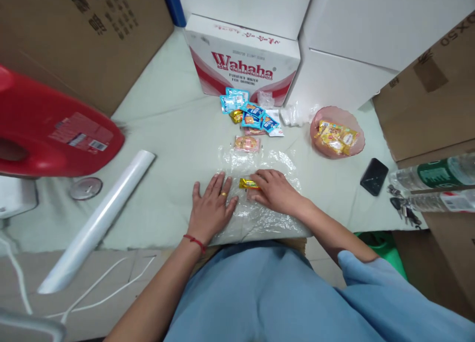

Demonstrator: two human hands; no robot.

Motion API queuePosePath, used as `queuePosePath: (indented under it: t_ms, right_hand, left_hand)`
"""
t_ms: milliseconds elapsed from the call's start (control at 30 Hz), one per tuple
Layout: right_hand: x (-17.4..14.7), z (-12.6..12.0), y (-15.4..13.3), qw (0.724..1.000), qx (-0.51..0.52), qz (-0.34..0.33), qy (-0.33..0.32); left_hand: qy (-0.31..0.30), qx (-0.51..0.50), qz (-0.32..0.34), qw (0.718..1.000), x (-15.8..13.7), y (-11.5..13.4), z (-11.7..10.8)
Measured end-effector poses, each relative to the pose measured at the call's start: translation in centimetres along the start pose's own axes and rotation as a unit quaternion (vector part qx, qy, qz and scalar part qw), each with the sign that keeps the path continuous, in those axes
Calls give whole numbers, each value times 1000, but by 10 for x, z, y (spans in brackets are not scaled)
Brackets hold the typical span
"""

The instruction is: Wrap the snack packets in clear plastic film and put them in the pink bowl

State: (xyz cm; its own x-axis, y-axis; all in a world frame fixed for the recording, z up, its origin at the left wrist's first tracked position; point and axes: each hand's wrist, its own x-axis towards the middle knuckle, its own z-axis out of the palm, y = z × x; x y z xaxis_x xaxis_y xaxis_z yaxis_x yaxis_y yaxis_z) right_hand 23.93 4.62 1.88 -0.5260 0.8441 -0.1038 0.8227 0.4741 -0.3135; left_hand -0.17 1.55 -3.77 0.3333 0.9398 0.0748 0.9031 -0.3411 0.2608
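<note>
A sheet of clear crinkled plastic [247, 223] lies on the table in front of me. My left hand [211, 203] rests on its left edge, fingers stretched out and holding nothing. On the plastic, my right hand [276, 189] has its fingers curled over a small yellow snack packet [248, 183]; only the packet's left end shows. Just beyond the sheet lies a pink-wrapped snack [247, 143]. Behind it is a pile of blue packets [254, 115], with a gold-wrapped piece [236, 116] at its left side.
A pink bowl [317, 144] with yellow packets stands at right, near a black phone [374, 176], keys [404, 211] and bottles [434, 173]. A white roll [100, 218] overhangs the front edge at left, by a red jug [67, 129]. A Wahaha box [243, 65] stands behind.
</note>
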Motion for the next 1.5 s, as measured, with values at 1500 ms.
queuePosePath:
  t_ms: [1500]
  right_hand:
    - [-122, 23, 28, 976, 150, -103, 119]
  left_hand:
    - [33, -130, 191, 972, -28, -67, -10]
